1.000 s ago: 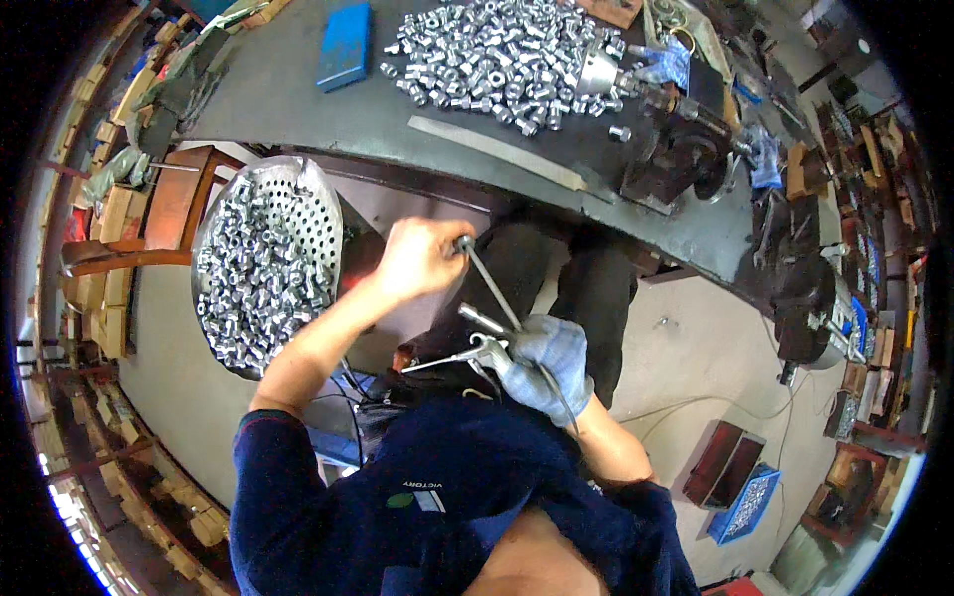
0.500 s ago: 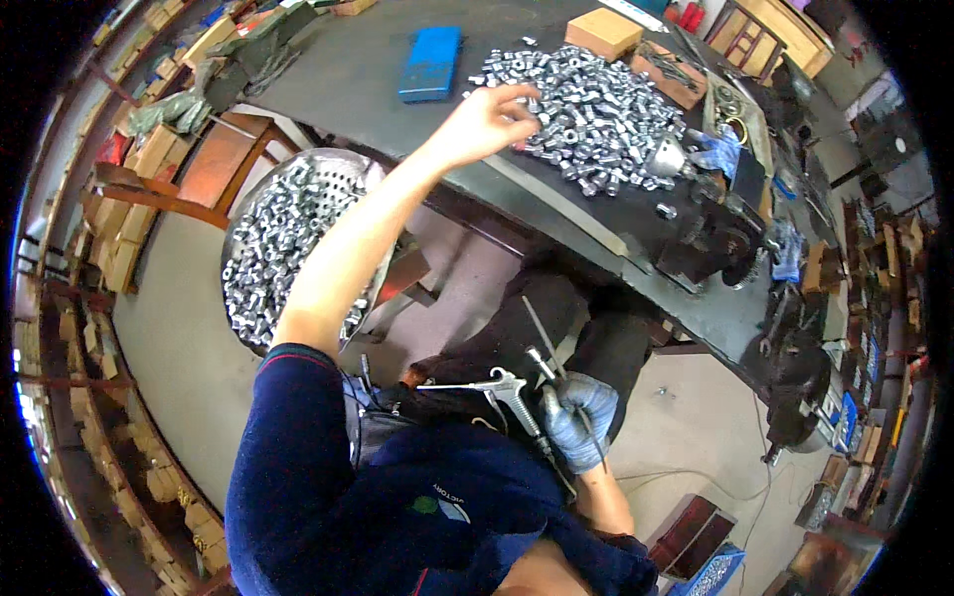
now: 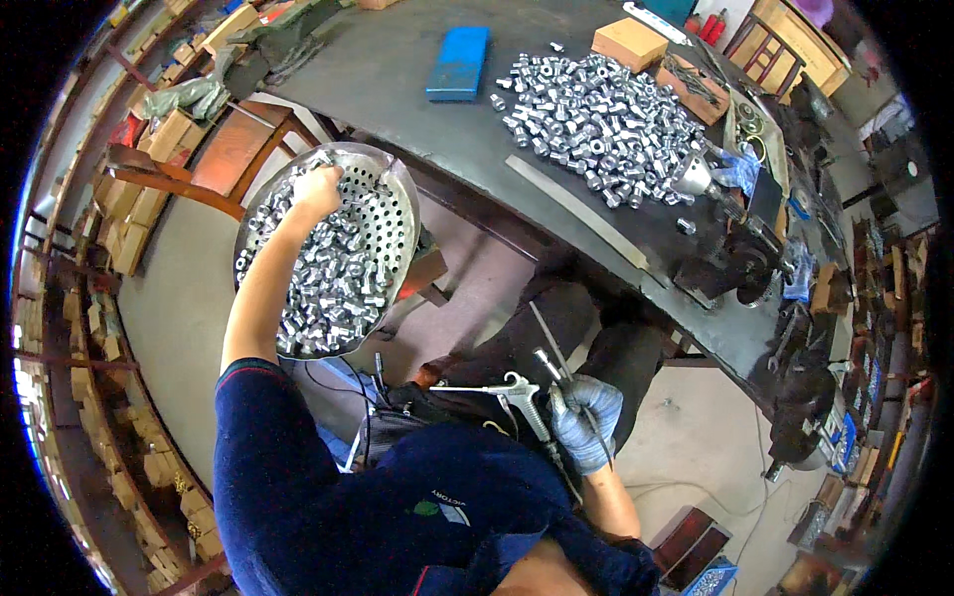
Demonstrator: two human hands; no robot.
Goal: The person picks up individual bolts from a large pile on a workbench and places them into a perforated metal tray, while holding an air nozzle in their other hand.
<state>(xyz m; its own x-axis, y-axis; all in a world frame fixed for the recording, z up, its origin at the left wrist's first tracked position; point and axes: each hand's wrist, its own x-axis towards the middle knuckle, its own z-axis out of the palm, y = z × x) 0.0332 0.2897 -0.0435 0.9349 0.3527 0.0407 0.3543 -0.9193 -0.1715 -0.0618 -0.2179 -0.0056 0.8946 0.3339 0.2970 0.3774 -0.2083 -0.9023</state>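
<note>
My bare left hand (image 3: 318, 191) reaches into a round perforated metal pan (image 3: 399, 223) at the left. Its fingers curl down among shiny metal fittings (image 3: 333, 288); whatever they grip is hidden. My right hand (image 3: 588, 417), in a grey-blue glove, is closed in front of my body around a thin file (image 3: 549, 333) that slants up past the fingers. A small cylindrical metal fitting (image 3: 545, 360) sticks out of the same hand. Beside that hand, a silver air blow gun (image 3: 517, 392) lies across my lap, its nozzle pointing left.
On the dark workbench (image 3: 397, 119) a big heap of fittings (image 3: 606, 129) spreads beside a blue box (image 3: 459, 65) and a yellowish block (image 3: 629, 43). A flat metal bar (image 3: 576, 211) lies along the near edge. A wooden chair (image 3: 229, 149) stands behind the pan.
My left hand has gone from the heap on the bench, where its fingers were apart, left and down into the pan. My right hand still holds the file and fitting.
</note>
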